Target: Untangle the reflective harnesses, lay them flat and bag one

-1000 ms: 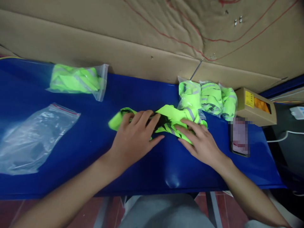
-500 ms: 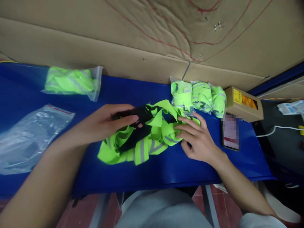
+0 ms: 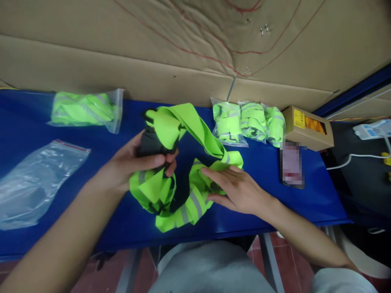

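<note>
My left hand [image 3: 134, 160] is closed round the black part [image 3: 149, 143] of a bright yellow-green strap bundle with grey reflective stripes. Strap loops stand up above that hand, and a folded part hangs below it. The rest of the reflective strap [image 3: 195, 205] curves to the right over the blue table. My right hand [image 3: 238, 187] rests on the strap's right part with its fingers spread; the fingertips touch the fabric.
An empty clear zip bag [image 3: 39, 183] lies at the left. Behind it is a bagged strap [image 3: 82, 109]. Several bagged straps [image 3: 227, 122] sit at the back right, beside a cardboard box [image 3: 308, 128] and a phone [image 3: 291, 165]. A brown-covered wall [image 3: 122, 69] stands behind.
My left hand has lifted and turned the black part, moving slightly left. The strap loops rise higher. My right hand has shifted left on the strap.
</note>
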Demonstrator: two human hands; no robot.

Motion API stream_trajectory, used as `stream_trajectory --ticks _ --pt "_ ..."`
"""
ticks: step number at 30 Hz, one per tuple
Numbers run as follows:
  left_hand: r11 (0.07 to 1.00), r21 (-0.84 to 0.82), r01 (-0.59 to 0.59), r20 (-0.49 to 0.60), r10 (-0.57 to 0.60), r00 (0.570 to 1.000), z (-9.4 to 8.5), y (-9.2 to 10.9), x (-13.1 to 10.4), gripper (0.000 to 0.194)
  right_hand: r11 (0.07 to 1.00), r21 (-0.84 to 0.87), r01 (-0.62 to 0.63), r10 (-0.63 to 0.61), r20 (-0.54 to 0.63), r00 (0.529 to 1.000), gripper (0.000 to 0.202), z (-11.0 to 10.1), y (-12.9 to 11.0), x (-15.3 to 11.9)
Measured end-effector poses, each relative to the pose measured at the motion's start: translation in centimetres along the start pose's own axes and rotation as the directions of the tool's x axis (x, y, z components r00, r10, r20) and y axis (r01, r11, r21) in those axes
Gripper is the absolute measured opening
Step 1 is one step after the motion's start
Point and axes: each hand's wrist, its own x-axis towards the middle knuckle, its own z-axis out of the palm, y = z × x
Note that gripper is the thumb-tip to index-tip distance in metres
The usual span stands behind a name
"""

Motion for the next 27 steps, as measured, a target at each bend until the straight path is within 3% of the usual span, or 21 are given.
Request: stream_trajectory --ticks 4,7,9,11,13,15,17,18,20,24,27 --pt "0.99 0.108 -0.087 -0.255 0.113 0.96 0.0 0.7 0.7 0.032 0.993 -0.105 -0.054 0.059 0.052 0.997 0.03 -1.4 0.7 -0.2" --pt "0.961 0.26 -0.089 -0.43 0.198 0.881 -0.1 0.7 1.2 0.036 0.99 -0.135 -0.027 0.04 0.094 0.995 0.039 -2.0 1.2 -0.2" --pt "0.912 0.399 -0.094 -0.491 0.299 0.818 -0.6 0.4 1.4 0.038 0.991 -0.131 0.016 -0.007 0.064 0.998 0.044 -2.3 1.3 -0.2" --pt "0.783 0.617 -0.079 -0.478 0.452 0.753 -1.6 0.1 1.6 0.038 0.99 -0.134 0.037 -0.038 -0.01 0.999 0.045 -2.8 1.3 -0.2" --pt "0.554 0.832 0.036 -0.417 0.581 0.699 -2.8 -0.1 1.6 0.037 0.986 -0.167 0.012 -0.023 -0.067 0.997 0.049 -3.2 1.5 -0.3" --pt "0.33 0.918 0.22 -0.384 0.602 0.7 -3.9 -0.3 1.5 0.036 0.975 -0.219 -0.037 0.022 -0.072 0.997 0.05 -3.5 1.9 -0.5" --pt "0.236 0.915 0.328 -0.404 0.533 0.744 -4.5 -0.4 1.5 0.031 0.967 -0.241 -0.084 0.075 -0.046 0.996 0.04 -3.3 2.6 -0.7" --pt "0.244 0.911 0.331 -0.411 0.487 0.771 -4.6 -0.5 1.5 0.027 0.967 -0.231 -0.106 0.099 -0.041 0.994 0.03 -3.1 2.9 -0.8" --pt "0.345 0.9 0.267 -0.402 0.416 0.816 -4.3 -0.8 1.7 0.021 0.975 -0.182 -0.128 0.119 -0.058 0.991 0.011 -2.4 3.2 -1.0" --pt "0.681 0.728 0.082 -0.386 0.307 0.87 -2.7 -1.5 2.0 0.022 0.99 -0.087 -0.115 0.098 -0.178 0.979 0.028 -1.1 2.4 -1.0" --pt "0.856 0.516 0.014 -0.352 0.198 0.915 -1.3 -1.6 1.7 0.025 0.986 -0.084 -0.141 0.117 -0.243 0.963 0.047 -0.5 1.5 -1.0"
